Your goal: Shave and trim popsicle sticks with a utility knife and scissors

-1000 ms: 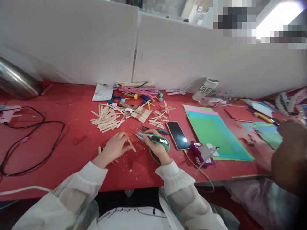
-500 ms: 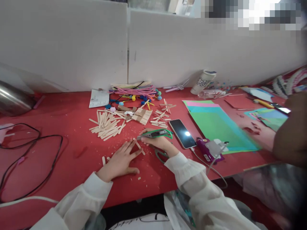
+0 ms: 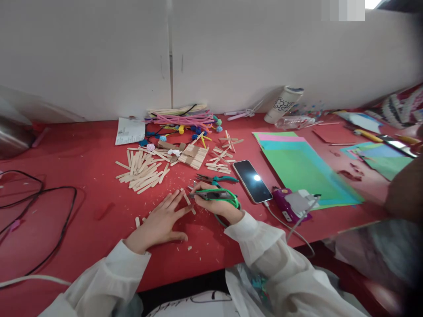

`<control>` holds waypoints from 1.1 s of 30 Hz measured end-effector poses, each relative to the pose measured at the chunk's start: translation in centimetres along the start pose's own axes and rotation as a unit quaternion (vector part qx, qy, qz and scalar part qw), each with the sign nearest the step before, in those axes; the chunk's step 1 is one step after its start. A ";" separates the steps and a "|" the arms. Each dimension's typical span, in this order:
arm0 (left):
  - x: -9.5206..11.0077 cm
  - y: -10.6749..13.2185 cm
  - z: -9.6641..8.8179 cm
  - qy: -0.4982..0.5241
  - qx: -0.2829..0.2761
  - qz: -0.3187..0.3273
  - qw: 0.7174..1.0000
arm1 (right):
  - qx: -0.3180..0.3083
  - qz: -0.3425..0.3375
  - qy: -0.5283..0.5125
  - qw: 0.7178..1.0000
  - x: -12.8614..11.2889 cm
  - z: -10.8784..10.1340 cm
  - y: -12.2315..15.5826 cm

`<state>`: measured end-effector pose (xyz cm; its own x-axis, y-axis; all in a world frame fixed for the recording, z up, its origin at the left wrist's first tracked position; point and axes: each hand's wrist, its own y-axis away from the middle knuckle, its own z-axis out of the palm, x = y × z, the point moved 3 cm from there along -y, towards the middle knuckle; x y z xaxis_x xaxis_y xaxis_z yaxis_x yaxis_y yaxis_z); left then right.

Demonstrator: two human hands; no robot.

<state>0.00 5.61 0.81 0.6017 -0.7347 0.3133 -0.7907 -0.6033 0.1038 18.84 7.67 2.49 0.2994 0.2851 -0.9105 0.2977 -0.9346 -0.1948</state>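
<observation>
My left hand [image 3: 161,221] lies flat on the red table [image 3: 82,158] with fingers spread, its fingertips pressing on a short wooden stick [image 3: 187,200]. My right hand [image 3: 216,203] is closed around a green utility knife [image 3: 214,194], whose tip meets that stick. Small wood chips lie scattered around both hands. Green-handled pliers [image 3: 216,178] rest just beyond the knife.
A pile of wooden sticks [image 3: 142,169], glued stick pieces [image 3: 193,156], pipe cleaners [image 3: 185,119], a phone [image 3: 252,181], coloured paper sheets [image 3: 297,169], a cup [image 3: 282,105] and black cables [image 3: 39,207] lie around. Another person's arm [image 3: 405,193] is at the right.
My left hand went from curled over the stick to flat with fingers spread. The view shifted; my right hand stays at the stick with the knife.
</observation>
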 end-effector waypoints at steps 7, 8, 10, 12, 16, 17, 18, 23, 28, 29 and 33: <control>-0.2 -0.1 0.1 0.012 -0.010 0.005 1.000 | -0.035 -0.008 0.019 0.999 0.4 0.5 0.1; -0.3 -0.1 0.2 0.012 -0.011 0.005 1.000 | -0.036 -0.007 0.020 0.999 0.5 0.5 0.1; -0.3 -0.1 0.2 0.013 -0.011 0.005 1.000 | -0.035 -0.005 0.023 0.999 0.5 0.5 0.1; -0.3 -0.1 0.2 0.013 -0.010 0.005 1.000 | -0.038 -0.001 0.026 0.999 0.3 0.5 0.1; -0.4 -0.1 0.3 0.015 -0.007 0.006 1.000 | -0.042 0.002 0.033 0.999 0.0 0.5 0.2; -0.4 -0.1 0.3 0.015 -0.006 0.005 1.000 | -0.041 0.001 0.034 0.999 0.0 0.5 0.2; -0.4 -0.1 0.3 0.015 -0.006 0.005 1.000 | -0.041 -0.001 0.034 0.999 0.0 0.5 0.1; -0.3 -0.1 0.2 0.015 -0.010 0.000 1.000 | -0.042 -0.016 0.033 0.998 0.6 0.7 0.3; -0.2 -0.1 0.0 0.017 -0.015 -0.002 1.000 | -0.051 -0.041 0.038 0.997 1.2 1.1 0.6; -0.1 -0.1 0.0 0.017 -0.015 -0.003 1.000 | -0.052 -0.046 0.039 0.997 1.3 1.2 0.6; -0.1 -0.1 0.0 0.017 -0.012 -0.004 1.000 | -0.053 -0.052 0.047 0.996 1.2 1.2 0.7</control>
<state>0.02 5.78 0.76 0.6036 -0.7187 0.3452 -0.7890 -0.6007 0.1289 18.27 7.11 0.85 0.3442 0.4030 -0.8480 0.4235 -0.8727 -0.2429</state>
